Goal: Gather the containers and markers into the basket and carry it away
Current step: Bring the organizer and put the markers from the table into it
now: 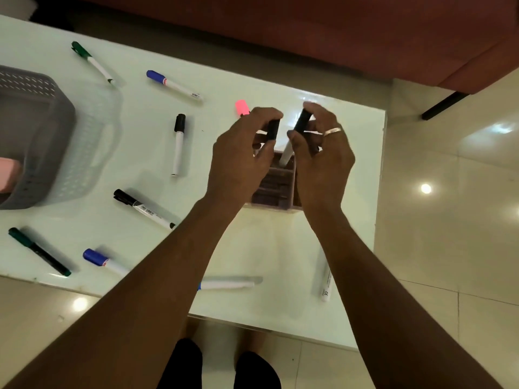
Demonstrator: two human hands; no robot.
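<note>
Now your right hand (323,160) pinches a black-capped marker (289,148), its white barrel end down in the container (276,189) on the table (280,248). Your left hand (241,155) curls its fingers round a second marker (273,130) just above that container. Loose markers (179,144) lie scattered about, and the basket (36,88) sits well apart at the table's left.

1. The basket (66,113) runs off the left edge; the pink thing (9,175) inside shows only in part.
2. The left grip (241,155) and right grip (323,158) cover most of the divided container (276,183).
3. The left grip hides all but the caps of its black-capped marker (273,130) and the pink-capped marker (242,107).
4. The right grip's thumb crosses its white marker (286,157).
5. The left forearm (168,262) covers part of the blue-capped marker (97,257).
</note>
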